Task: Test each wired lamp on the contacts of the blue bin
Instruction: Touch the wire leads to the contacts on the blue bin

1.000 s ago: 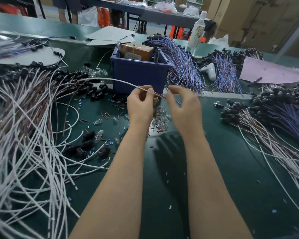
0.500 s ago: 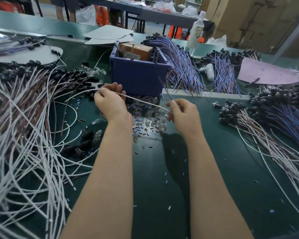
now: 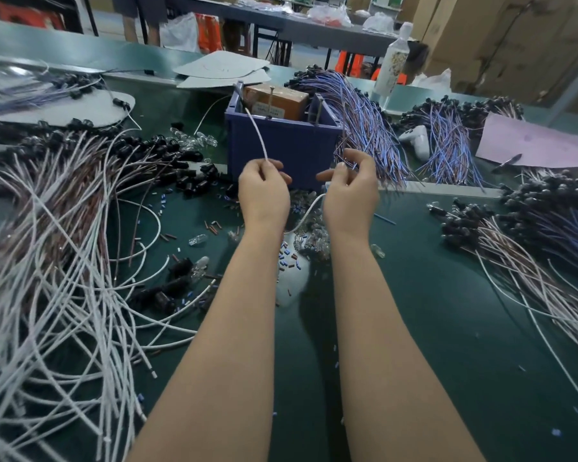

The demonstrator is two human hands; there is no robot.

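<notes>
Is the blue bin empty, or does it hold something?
Not empty: a brown cardboard box sits inside the blue bin.

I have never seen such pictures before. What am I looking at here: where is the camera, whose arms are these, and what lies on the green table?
There is no machine here: a person works with bare hands, and the camera sits on that person's head, looking forward and down. So the two arms are the wearer's own. The left hand pinches a white wire whose end reaches up to the rim of the blue bin. The right hand appears to pinch the same wire's other part; a loop hangs between them. On the green table lie heaps of white wires, blue-purple wire bundles and small glass bulbs.
</notes>
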